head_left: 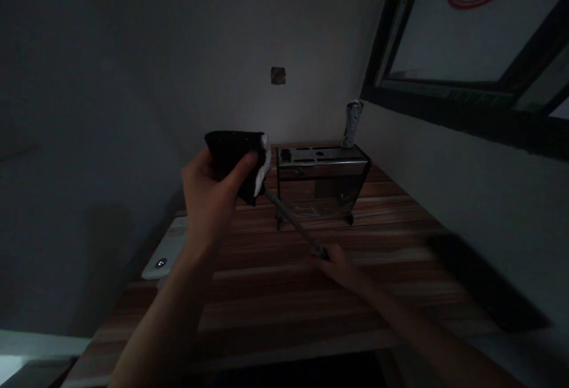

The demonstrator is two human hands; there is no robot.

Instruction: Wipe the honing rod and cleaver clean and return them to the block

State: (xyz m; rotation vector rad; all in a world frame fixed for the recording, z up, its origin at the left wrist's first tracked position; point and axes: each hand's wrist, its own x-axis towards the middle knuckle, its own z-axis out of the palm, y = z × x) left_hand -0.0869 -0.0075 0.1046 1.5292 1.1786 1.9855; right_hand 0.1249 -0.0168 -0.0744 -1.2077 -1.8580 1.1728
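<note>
Head view, left hand: one left hand (212, 195) at centre frame, raised above the bench, its grip closed around one dark cloth (237, 160) with a pale edge; the thumb presses on the cloth's front.
Head view, right hand: one right hand (340, 266) just right of centre and lower, its grip closed on the near end of one thin metal rod (291, 222).
Rod: it slants up and to the left from the right hand; its far end goes in under the cloth, so cloth and rod meet there.
Bench: one wooden bench (275, 293) with striped grain fills the lower middle of the frame, under both hands.
Rack: one metal-topped rack (322, 183) with slots in its top stands at the back of the bench, just right of the cloth.
Foil-like roll: one, upright behind the rack's right corner (353, 122), against the wall.
White device: one, flat on the bench's left edge (162, 257), left of the left forearm.
Dark flat object: one at the right edge of the bench (484, 287); too dim to identify.
Window frame: one, upper right (444, 95).
Wall plate: one small square, upper centre (278, 75).
</note>
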